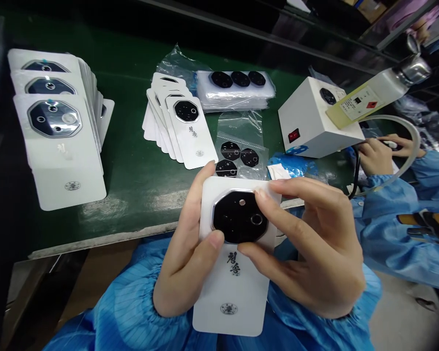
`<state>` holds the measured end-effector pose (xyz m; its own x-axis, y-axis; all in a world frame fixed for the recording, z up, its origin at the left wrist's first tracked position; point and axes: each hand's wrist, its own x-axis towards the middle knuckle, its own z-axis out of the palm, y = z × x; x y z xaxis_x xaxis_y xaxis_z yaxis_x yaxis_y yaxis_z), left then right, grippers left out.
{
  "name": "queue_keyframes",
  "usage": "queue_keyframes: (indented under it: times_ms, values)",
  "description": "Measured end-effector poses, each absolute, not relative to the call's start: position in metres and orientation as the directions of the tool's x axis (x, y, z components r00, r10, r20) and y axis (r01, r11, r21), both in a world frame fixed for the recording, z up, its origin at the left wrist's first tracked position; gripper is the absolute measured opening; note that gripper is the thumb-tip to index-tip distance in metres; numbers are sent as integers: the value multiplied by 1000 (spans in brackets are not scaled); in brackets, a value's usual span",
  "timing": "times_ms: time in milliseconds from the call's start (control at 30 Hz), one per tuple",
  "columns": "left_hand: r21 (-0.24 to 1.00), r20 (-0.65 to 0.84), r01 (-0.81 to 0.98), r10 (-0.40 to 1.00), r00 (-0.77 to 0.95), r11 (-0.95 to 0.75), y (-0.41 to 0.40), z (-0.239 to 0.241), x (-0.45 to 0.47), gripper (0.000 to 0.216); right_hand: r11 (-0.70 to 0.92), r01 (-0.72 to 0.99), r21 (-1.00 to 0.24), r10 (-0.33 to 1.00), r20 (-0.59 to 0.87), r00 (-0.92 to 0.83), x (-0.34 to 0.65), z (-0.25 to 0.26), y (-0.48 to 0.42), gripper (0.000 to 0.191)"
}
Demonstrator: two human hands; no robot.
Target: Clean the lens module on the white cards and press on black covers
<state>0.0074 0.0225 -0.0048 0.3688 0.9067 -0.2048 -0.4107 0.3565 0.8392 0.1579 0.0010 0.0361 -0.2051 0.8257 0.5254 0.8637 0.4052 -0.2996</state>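
Both hands grip one white card (231,273) with a black octagonal lens piece (240,216), held just off the desk's (131,170) near edge: left hand (185,258) clasps its left side, right hand (314,248) pinches the lens piece

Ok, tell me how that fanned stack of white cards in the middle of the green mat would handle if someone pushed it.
The fanned stack of white cards would probably slide apart rather than move as one, since the cards already lie splayed and overlapping. Each looks thin and flat, so likely light and slightly flexible. The green mat shows a sheen, so they may skid easily.
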Motion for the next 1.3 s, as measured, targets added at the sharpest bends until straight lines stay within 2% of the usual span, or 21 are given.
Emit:
queue_keyframes:
  times_ms: [333, 567, 733, 900, 1067, 1300]
  values:
    - [811, -174, -456, 895, 411, 368, 20, 1, 8, 55, 453, 850, -268, 796, 551, -250, 161, 33, 2, 35]
    - [800, -225, -447, 890, 396, 401, 19, 4, 8, 61, 445, 853, -273, 796, 557, -237, 161, 32, 1, 35]
    - [797, -191, -471, 898, 396, 377, 19, 4, 8, 55, 454, 854, -255, 786, 566, -249, 161, 32, 2, 34]
    - [815, -211, -430, 890, 405, 389, 19, 4, 7, 60, 439, 852, -285, 801, 555, -226, 160, 32, 1, 30]
    - [854, -139, -424, 916, 375, 303, 18, 0, 6, 58, 434, 856, -281, 798, 561, -220, 158, 33, 1, 24]
    - [890, -31, -415, 934, 357, 188, 19, -8, 5, 56, 446, 841, -306, 788, 580, -207, 158, 32, 2, 26]
